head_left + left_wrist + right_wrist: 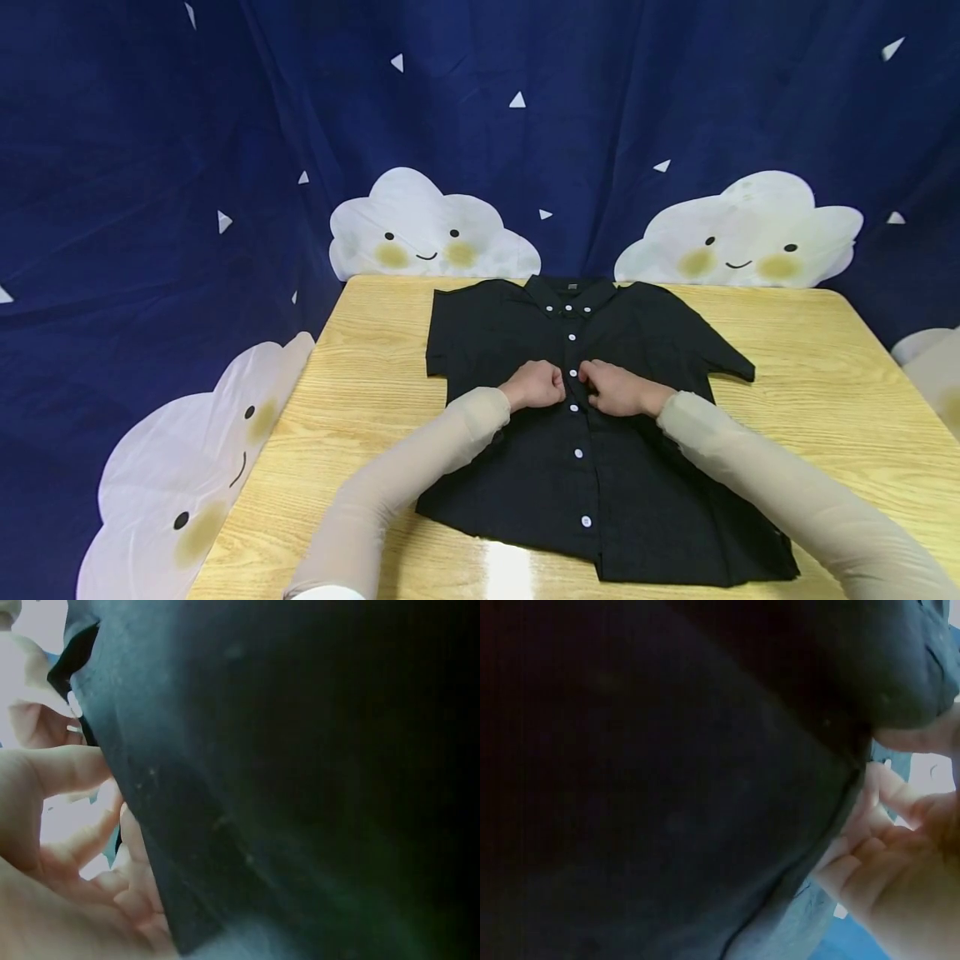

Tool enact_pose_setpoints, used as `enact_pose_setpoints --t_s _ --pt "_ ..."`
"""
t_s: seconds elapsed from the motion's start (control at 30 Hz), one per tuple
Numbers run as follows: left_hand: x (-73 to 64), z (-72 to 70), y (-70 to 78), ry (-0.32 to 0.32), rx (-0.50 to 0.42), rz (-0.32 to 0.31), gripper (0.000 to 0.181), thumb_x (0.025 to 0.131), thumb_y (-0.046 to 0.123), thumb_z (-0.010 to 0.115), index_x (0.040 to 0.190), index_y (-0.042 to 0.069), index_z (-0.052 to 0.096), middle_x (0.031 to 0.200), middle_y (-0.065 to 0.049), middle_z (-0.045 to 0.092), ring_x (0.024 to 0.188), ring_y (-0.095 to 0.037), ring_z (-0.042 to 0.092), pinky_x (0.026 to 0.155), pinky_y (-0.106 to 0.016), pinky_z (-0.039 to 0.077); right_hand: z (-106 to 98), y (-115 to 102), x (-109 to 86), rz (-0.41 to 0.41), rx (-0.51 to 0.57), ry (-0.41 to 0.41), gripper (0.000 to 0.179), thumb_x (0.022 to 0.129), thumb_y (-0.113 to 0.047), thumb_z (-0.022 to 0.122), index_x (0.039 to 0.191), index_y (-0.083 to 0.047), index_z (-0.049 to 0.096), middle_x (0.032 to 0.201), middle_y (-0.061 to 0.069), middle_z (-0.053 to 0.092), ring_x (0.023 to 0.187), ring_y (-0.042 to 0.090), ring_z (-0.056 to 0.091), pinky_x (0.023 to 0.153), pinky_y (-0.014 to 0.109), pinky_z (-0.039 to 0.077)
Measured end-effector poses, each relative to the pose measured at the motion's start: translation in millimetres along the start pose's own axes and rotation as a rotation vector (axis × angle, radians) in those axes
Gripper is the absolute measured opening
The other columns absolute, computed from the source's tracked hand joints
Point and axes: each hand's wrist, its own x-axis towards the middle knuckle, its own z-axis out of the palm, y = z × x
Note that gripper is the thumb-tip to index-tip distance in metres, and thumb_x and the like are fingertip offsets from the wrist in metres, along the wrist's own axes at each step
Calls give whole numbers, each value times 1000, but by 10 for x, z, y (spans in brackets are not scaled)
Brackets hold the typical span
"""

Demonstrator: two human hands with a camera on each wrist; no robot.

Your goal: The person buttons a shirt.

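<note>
A black short-sleeved button-up shirt (502,333) lies front up, collar toward the far side. A column of white buttons (578,453) runs down its middle, and its lower front edges hang at uneven heights. My left hand (536,384) pinches the front at the left of the button row, around mid-chest. Facing it, my right hand (622,389) grips the front just right of the same row. In the left wrist view, thumb and fingers meet at the cloth edge. Dark fabric fills most of the right wrist view, with the fingers at its border.
The shirt is spread on a light wood-grain table (375,333), whose surface shows on both sides of it. Behind the table's far edge hangs a dark blue curtain (465,75) with white clouds and small triangles. Glare shows near the shirt's lower hem.
</note>
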Motion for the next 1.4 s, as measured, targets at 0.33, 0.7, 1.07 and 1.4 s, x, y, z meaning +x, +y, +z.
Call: enact_pose_setpoints --t_s 0.33,0.7,1.07,1.4 --pt "-112 13 45 -5 175 30 20 88 18 60 69 16 55 67 1 52 58 -16 50 52 -28 38 54 21 -55 -5 -64 15 27 82 -4 62 107 -3 51 91 6 47 76 19 49 71 37 44" --pt "-222 -1 57 -60 227 50 19 85 28 68 72 20 57 76 5 51 68 -12 48 54 -28 40 97 -11 -147 -28 -121 81 20 86 -7 64 103 -3 55 93 8 51 79 19 53 73 40 46" --pt "-273 -1 33 -92 208 68 23 77 29 78 75 19 57 74 6 52 65 -12 50 53 -26 40 71 -52 -273 -19 -66 42 19 82 -12 66 99 -9 59 90 2 46 76 17 45 70 36 41" --pt "-297 -16 73 -107 256 45 30 72 31 83 80 20 57 80 6 50 72 -11 48 58 -28 41 74 -35 -285 -37 -112 15 30 76 -18 74 101 -11 58 93 2 44 80 18 44 72 37 40"
